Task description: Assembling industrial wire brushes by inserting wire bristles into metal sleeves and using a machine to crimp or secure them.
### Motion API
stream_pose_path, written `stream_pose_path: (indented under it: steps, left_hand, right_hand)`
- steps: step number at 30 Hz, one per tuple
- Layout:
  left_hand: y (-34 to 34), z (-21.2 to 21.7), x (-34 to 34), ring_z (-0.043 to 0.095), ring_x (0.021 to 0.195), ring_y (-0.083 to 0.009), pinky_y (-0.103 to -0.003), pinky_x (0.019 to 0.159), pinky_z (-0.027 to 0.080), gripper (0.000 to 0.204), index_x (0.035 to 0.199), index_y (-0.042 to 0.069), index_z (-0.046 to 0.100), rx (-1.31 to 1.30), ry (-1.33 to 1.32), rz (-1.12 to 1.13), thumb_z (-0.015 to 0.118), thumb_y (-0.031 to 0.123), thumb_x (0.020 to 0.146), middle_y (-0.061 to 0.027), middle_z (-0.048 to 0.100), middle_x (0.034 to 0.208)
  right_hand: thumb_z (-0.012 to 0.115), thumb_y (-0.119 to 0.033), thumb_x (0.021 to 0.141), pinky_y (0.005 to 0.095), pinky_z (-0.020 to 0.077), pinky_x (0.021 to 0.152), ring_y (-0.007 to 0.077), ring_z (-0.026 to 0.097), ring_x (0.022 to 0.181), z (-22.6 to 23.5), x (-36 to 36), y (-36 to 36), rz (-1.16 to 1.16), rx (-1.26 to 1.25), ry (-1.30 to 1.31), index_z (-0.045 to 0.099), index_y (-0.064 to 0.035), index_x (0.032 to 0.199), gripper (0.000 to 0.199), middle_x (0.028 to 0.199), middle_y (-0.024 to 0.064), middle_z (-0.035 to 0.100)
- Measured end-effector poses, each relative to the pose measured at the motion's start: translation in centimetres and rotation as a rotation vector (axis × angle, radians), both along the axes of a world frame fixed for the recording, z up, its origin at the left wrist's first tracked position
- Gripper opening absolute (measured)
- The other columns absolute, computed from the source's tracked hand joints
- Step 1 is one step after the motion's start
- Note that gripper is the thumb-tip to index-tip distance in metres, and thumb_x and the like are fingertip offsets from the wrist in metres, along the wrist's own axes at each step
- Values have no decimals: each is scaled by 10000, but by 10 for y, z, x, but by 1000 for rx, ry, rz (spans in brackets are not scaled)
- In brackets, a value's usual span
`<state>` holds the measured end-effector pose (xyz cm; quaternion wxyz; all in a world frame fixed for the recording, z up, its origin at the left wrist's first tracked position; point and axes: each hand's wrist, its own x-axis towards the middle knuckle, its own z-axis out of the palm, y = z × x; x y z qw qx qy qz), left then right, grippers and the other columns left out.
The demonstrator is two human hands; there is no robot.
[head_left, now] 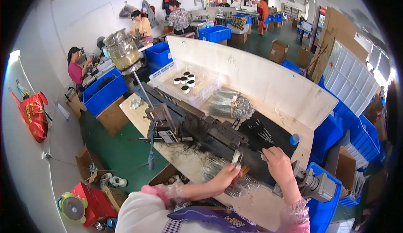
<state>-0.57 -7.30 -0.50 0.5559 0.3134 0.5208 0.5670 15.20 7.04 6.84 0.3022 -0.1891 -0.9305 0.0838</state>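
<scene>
My left hand is closed on a small pale, shiny piece that points up at the jaw end of a dark metal bench machine. An orange-yellow object shows beside its fingers. My right hand is pinched, low over the black mat; something small and thin is at its fingertips, too small to name. Loose metal wire pieces lie on the mat near a blue cap. More shiny wire pieces are heaped left of my left hand.
Behind the machine lie a tied bundle of metal wires and a white plastic crate with several black-topped round containers. A white board walls the table's far side. Grey motor stands at right, blue bins around. Several people work farther off.
</scene>
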Motion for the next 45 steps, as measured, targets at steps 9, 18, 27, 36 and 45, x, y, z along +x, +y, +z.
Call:
stream_pose_path:
  steps: [9, 18, 27, 36, 45]
  left_hand:
    - [-18, 81, -90, 267, 488, -28, -195, 401, 235, 133, 1047, 58, 572, 240, -953, 50, 515, 145, 965, 48, 341, 688]
    - [3, 40, -62, 558, 551, -219, -344, 519, 411, 230, 821, 17, 640, 328, 735, -422, 602, 224, 913, -107, 586, 622]
    - [115, 22, -23, 656, 628, -289, -386, 610, 509, 171, 762, 63, 720, 290, 924, -391, 595, 176, 787, -147, 660, 676]
    - [96, 75, -66, 543, 782, -144, -313, 637, 467, 76, 677, 154, 623, 887, 1850, -131, 662, 214, 652, 43, 540, 705]
    - [28, 22, -55, 566, 638, -185, -292, 572, 435, 77, 872, 35, 689, 850, 1152, 421, 681, 47, 796, -46, 613, 746]
  right_hand:
    - [656, 37, 671, 385, 498, 661, 298, 577, 754, 0, -19, 9, 30, 98, -137, 632, -2, 882, 216, 762, 119, 562]
    - [630, -50, 768, 442, 496, 722, 352, 604, 854, -17, -55, 83, -168, -16, -384, 650, -15, 864, 104, 868, 167, 597]
    - [707, -77, 727, 399, 483, 679, 335, 603, 765, 22, 1, 30, 42, -317, -162, 648, 18, 893, 201, 844, 156, 586]
    - [664, -6, 754, 359, 525, 706, 292, 654, 770, -8, -21, 30, 133, -290, 52, 658, -3, 879, 125, 798, 116, 679]
    - [681, -100, 779, 379, 512, 692, 334, 631, 771, -24, -76, 48, 142, -278, 196, 659, -4, 867, 132, 845, 144, 655]
